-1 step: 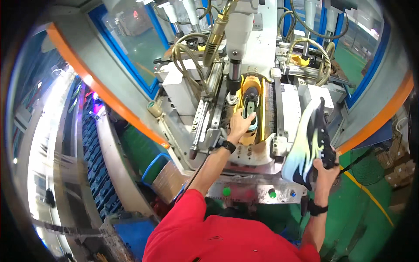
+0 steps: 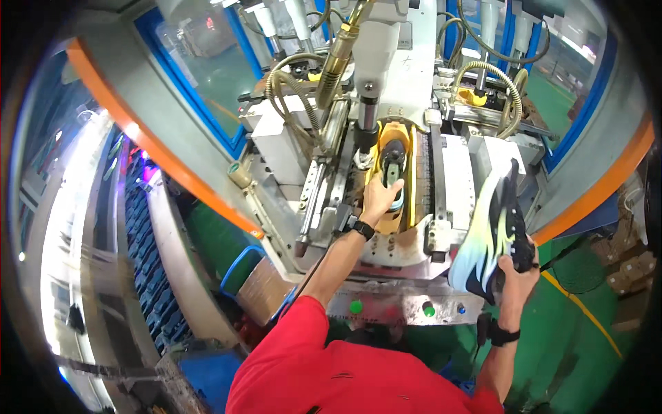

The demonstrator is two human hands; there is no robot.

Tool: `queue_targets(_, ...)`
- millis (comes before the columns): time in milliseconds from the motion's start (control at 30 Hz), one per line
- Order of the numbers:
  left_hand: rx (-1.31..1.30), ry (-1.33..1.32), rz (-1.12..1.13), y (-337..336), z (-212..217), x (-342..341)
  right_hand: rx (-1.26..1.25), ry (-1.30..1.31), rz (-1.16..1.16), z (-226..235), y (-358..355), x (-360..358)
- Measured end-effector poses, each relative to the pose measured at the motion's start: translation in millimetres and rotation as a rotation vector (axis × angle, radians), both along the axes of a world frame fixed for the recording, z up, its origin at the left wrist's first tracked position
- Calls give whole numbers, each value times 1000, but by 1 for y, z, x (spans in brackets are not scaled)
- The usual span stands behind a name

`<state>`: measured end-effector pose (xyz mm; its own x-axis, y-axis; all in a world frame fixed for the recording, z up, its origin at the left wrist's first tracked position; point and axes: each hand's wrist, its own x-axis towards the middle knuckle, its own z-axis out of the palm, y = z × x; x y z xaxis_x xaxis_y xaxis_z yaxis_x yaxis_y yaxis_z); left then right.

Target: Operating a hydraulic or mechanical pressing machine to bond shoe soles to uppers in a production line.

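My left hand (image 2: 378,200) reaches into the yellow cradle (image 2: 387,130) of a press machine and grips a dark shoe (image 2: 394,150) lying there, its thumb by the shoe's opening. Part of that shoe is hidden beneath the fingers. Off to the right, my right hand (image 2: 519,277) is closed round a sneaker (image 2: 476,238) with a black upper and a thick sole fading from white and yellow to light blue. It is held clear of the machine, toe and heel roughly up and down. Just left of the cradle's top, a metal press rod (image 2: 368,117) comes down.
Ribbed hoses (image 2: 514,103) and white side blocks (image 2: 283,138) flank the cradle. Along the machine's front runs a panel (image 2: 393,308) with green buttons. Orange-edged guards curve on both sides. At left a conveyor (image 2: 162,276) carries several dark blue soles. Cartons (image 2: 631,269) stand at far right.
The view has shifted slightly. The sneaker in my right hand sits a little lower and further right. My left hand stays on the shoe in the cradle.
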<state>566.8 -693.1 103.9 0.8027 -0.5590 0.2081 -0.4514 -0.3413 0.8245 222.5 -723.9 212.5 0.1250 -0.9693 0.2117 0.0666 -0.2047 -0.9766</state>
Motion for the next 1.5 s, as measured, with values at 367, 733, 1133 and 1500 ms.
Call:
queue_targets(367,-339,989,94,8,-20,44,-151,681,26,58,-124,83)
queue_targets(733,-455,1119,89,301,99,-53,-259,1150,327,-35,-128,346)
queue_targets(1133,-812,703,757,450,83,-162,-617,1000,240,-115,-61,339)
queue_targets(1500,-894,986,1060,439,45,-283,-696,746,1079,-265,193,191)
